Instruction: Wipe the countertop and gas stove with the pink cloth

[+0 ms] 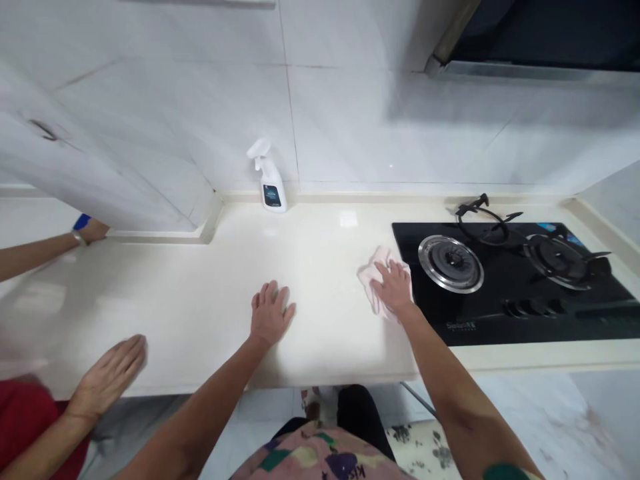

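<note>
My left hand (271,312) lies flat on the cream countertop (200,293), fingers spread, holding nothing. My right hand (395,287) presses flat on a pale pink cloth (373,267) at the left edge of the black gas hob (505,280). The cloth is partly hidden under my palm and fingers.
A white spray bottle (270,177) stands at the back against the tiled wall. The hob has two burners, with a loose pan support (483,213) behind. Another person's hand (107,380) rests on the counter's front left edge, and their other hand (93,230) is farther back left.
</note>
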Motion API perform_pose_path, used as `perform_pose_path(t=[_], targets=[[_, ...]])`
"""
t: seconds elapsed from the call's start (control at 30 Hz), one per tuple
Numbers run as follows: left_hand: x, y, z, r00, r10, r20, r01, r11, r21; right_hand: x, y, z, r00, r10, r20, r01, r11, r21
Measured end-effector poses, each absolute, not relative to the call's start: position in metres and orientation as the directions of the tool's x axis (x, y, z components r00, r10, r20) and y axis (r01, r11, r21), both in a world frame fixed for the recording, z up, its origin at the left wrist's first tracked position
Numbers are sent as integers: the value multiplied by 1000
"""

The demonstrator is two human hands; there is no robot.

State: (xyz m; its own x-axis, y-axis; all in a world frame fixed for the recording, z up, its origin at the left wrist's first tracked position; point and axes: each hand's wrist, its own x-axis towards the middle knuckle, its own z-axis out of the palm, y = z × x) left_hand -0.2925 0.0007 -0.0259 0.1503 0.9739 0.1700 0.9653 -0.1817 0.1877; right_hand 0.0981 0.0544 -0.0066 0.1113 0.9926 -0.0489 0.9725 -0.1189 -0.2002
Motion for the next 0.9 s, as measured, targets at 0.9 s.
perform_pose_path(t=[0.9], targets=[[-291,12,-31,125,971,205,948,-178,263,76,-100,-16,240,954,179,949,-192,-250]])
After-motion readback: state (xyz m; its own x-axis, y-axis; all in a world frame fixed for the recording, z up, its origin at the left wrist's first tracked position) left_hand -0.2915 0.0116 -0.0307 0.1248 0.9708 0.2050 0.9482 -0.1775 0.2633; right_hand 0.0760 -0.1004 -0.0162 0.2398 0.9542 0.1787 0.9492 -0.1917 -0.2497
